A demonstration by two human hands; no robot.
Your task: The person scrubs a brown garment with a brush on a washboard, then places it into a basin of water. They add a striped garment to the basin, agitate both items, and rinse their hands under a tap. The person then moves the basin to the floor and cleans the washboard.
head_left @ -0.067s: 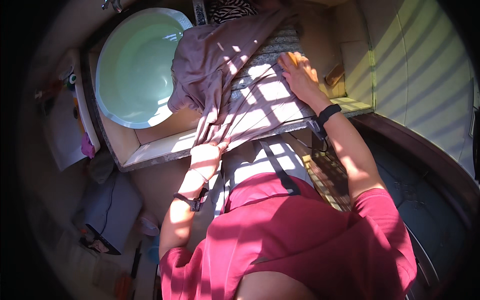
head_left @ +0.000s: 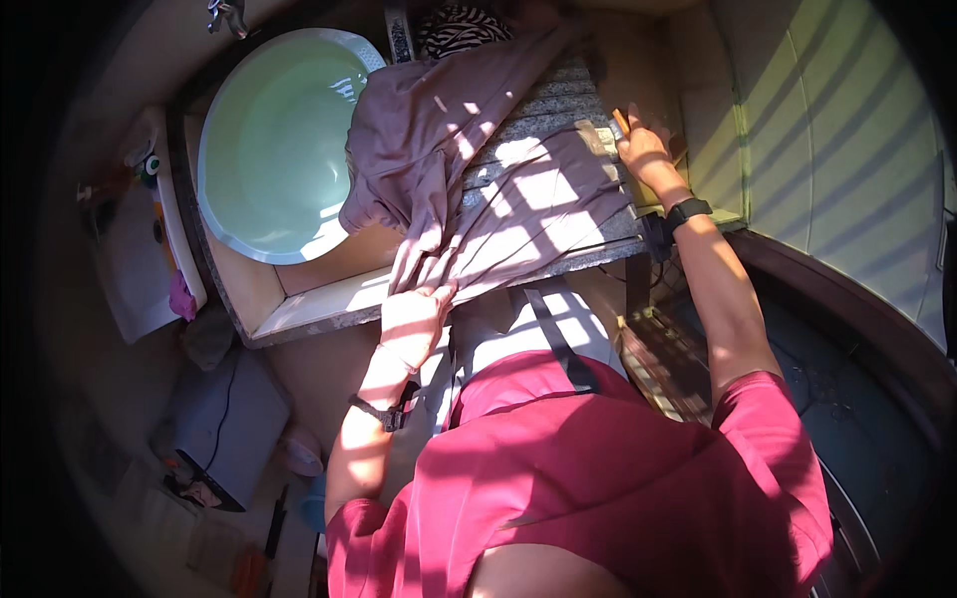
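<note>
A mauve cloth (head_left: 419, 120) lies bunched and spread over a ridged, speckled stone washboard (head_left: 553, 95), crossed by patches of sunlight. My left hand (head_left: 414, 324) grips the cloth's hanging edge at the front of the sink ledge, fingers closed on it. My right hand (head_left: 648, 154), at the board's right edge, holds a small orange-yellow bar (head_left: 622, 122), perhaps soap, just off the cloth. A white basin (head_left: 269, 149) of clear water stands to the left of the cloth.
A tap (head_left: 227, 20) is above the basin. Black-and-white patterned fabric (head_left: 459, 30) sits behind the board. A tiled wall (head_left: 827, 149) rises at the right. A narrow tray (head_left: 169, 229) with small items is at the left, above a grey appliance (head_left: 229, 419).
My right hand has moved rightward off the cloth toward the board's edge with the bar. My left hand stays on the cloth, slightly shifted.
</note>
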